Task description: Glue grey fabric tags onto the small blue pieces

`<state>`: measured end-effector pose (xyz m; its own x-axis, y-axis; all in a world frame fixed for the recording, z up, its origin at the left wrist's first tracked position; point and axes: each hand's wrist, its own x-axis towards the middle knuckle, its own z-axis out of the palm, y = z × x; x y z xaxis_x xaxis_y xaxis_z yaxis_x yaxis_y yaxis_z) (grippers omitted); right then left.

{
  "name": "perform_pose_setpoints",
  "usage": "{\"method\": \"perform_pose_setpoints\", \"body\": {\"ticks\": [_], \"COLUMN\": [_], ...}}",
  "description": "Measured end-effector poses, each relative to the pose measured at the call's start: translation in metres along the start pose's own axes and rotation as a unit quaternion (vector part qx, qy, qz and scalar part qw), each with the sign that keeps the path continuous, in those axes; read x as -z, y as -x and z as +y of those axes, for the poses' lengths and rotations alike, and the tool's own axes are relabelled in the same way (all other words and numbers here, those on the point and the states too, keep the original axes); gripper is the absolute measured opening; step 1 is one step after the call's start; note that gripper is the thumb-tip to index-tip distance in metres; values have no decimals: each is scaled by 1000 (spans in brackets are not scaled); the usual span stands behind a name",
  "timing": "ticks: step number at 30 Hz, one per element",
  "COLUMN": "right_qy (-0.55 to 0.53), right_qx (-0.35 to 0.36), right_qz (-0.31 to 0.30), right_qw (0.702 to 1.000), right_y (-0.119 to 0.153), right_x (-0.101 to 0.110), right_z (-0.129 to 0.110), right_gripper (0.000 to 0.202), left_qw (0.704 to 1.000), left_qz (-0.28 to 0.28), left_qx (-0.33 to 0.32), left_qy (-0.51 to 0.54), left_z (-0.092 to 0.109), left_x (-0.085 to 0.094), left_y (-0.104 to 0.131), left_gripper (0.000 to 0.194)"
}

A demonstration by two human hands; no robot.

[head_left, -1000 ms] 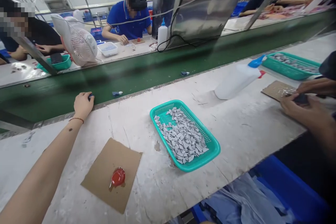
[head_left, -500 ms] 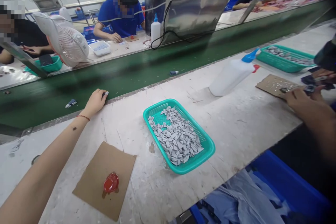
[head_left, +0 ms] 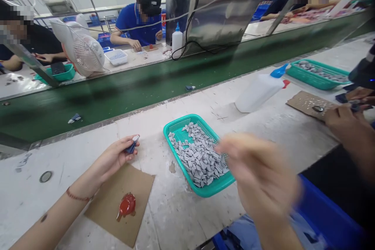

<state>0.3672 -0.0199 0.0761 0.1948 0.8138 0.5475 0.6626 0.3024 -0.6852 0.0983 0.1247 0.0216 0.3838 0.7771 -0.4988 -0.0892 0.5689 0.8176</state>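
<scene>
My left hand pinches a small dark blue piece with a white tip above the far edge of a brown cardboard square. A glossy red blob lies on that cardboard. Over the right side of a green basket is my right hand, smeared by motion, so its fingers and anything in them cannot be made out. Many small grey pieces fill much of the basket.
A white bottle with a blue cap leans beyond the basket. Beyond the table edge runs a green belt carrying small pieces. At the right, a person's hands work beside another cardboard. A blue bin stands below.
My left hand has moved back from the belt's edge toward the cardboard, holding the dark blue piece. My right hand has come into view over the basket. Pieces on the belt have shifted slightly left.
</scene>
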Motion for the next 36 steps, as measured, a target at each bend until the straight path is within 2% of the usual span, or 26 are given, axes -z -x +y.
{"method": "perform_pose_setpoints", "body": {"ticks": [2,3,4,6,8,12,15,22,27,30,32,33,34,36], "right_qy": [43,78,112,169,194,211,223,237,256,252,206,167,125,42], "right_qx": [-2,-2,-1,12,24,39,40,21,-6,-21,-29,-33,-37,-50], "right_qz": [-120,-205,-262,-332,-359,-372,-371,-378,-355,-283,-219,-209,-224,-294], "right_qw": [992,976,959,928,913,903,901,895,899,925,953,963,966,954], "right_y": [-13,-21,-28,-38,-43,-42,-45,-55,-54,-46,-35,-28,-21,-6], "right_x": [-15,-22,-29,-42,-52,-61,-61,-63,-59,-59,-66,-73,-81,-101], "right_z": [22,36,50,75,90,97,95,91,82,59,34,20,7,-14], "right_gripper": [20,19,20,22,23,26,23,15,15,20,24,24,23,18], "left_qw": [1000,1000,999,997,994,987,985,969,969,971,973,974,975,977], "left_qz": [13,26,41,70,99,158,165,199,172,169,169,166,159,147], "left_qx": [8,12,18,29,31,-1,-14,-47,-59,-71,-82,-87,-91,-99], "left_qy": [4,6,8,11,17,32,56,137,165,153,136,129,125,122], "left_z": [-7,-10,-13,-19,-27,-51,-68,-89,-101,-104,-104,-104,-104,-104], "left_x": [11,16,21,31,43,66,77,74,73,74,74,74,74,73], "left_y": [22,32,41,59,75,100,114,133,141,145,147,148,148,149], "left_gripper": [16,17,16,17,22,33,38,44,41,38,35,34,32,29]}}
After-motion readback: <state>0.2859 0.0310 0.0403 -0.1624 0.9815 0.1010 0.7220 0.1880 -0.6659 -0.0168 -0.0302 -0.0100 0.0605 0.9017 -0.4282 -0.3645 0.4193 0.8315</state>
